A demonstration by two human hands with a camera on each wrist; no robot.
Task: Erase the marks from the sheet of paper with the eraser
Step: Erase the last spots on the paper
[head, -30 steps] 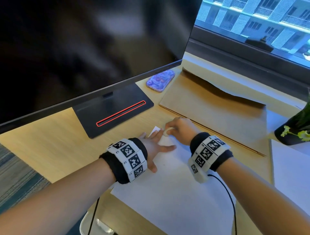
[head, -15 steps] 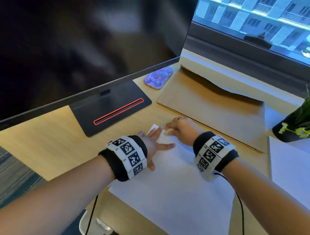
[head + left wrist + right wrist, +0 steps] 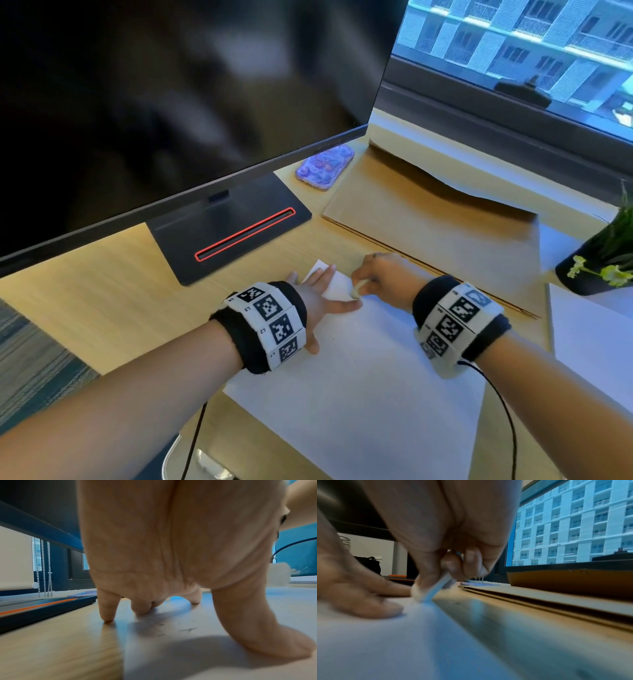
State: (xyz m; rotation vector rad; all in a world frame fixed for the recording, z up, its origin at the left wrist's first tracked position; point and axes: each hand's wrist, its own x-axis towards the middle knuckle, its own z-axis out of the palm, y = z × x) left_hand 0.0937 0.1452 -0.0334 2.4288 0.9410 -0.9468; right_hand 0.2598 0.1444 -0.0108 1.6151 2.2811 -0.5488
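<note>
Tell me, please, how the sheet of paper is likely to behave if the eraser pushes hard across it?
The sheet looks thin and floppy, so it could buckle or crease under the eraser. It lies loose on smooth wood and would probably slide, which is likely why the left hand presses it flat. The right hand rubs near the far corner, where tearing seems likeliest.

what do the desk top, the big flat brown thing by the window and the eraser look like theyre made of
Desk top: looks like light wood or a wood-look laminate, with fine straight grain and a soft sheen; which one is unclear.
Flat brown sheet: likely cardboard, matte tan, with layered edges in the right wrist view.
Eraser: seems soft rubber or vinyl, off-white and dull, pinched in the right hand.
</note>
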